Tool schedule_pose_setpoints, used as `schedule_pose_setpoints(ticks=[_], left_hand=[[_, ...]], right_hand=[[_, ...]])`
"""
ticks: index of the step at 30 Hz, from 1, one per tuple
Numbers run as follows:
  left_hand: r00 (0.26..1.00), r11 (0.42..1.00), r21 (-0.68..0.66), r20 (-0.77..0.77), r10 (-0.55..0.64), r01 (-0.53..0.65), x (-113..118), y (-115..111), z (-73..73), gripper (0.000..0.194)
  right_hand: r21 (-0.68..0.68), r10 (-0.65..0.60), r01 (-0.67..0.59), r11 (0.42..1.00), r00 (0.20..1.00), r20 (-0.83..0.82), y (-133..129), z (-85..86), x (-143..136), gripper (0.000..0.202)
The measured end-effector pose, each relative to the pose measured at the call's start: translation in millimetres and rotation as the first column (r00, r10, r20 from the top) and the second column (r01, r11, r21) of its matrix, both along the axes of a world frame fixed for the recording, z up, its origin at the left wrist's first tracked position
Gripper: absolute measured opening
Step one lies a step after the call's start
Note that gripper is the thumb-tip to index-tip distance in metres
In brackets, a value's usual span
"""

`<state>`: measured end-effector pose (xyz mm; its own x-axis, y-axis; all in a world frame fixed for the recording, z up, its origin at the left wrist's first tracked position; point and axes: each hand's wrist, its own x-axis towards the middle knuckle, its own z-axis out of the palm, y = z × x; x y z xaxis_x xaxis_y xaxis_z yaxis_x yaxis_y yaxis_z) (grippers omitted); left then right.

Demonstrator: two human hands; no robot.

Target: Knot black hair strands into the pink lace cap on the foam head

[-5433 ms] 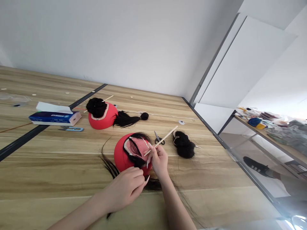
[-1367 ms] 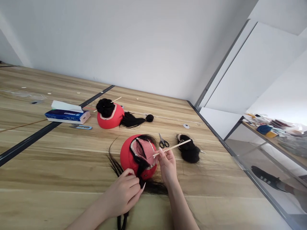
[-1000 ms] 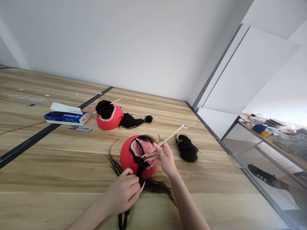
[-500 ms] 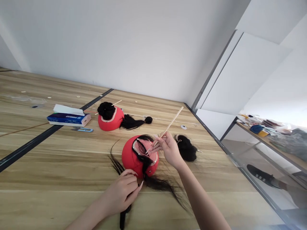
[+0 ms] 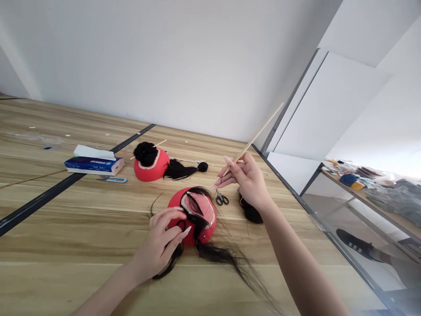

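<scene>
A red dome (image 5: 210, 235) with a pink mesh patch and black hair (image 5: 219, 253) stands in front of me. My left hand (image 5: 164, 237) is at its left side, fingers bent around a dark lock of hair. Above and right of the dome, my right hand (image 5: 248, 180) grips a thin wooden stick (image 5: 263, 128) that slants up to the right. Small black-handled scissors (image 5: 222, 199) lie just below the right hand's fingers. A dark hair bundle (image 5: 251, 213) is partly hidden behind my right wrist.
Farther back sits a second red dome (image 5: 153, 171) with a black bun and ponytail. A blue tissue pack (image 5: 94, 164) and a blue cutter (image 5: 115, 179) lie to the left. At the right, a shelf (image 5: 391, 202) holds bags; a person's shoe (image 5: 355, 242) shows below.
My right hand has moved up and right with the stick, exposing the scissors. My left hand has risen along the dome's left side, lifting the lock of hair.
</scene>
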<state>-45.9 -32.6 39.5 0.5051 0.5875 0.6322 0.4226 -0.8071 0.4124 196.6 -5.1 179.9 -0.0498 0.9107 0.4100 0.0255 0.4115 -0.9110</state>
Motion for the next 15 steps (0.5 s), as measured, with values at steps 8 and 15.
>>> schedule_pose_setpoints(ticks=[8,15], left_hand=[[0.930,0.865,-0.343,0.165,-0.329,0.366,54,28,30.0,0.038],[0.890,0.725,-0.537,0.386,-0.244,0.432,67,43,27.5,0.044]], right_hand=[[0.007,0.038,-0.038,0.999,0.998,-0.046,-6,25.7,-1,0.033],[0.081,-0.228,0.245,0.966,0.957,-0.181,-6,-11.9,38,0.030]])
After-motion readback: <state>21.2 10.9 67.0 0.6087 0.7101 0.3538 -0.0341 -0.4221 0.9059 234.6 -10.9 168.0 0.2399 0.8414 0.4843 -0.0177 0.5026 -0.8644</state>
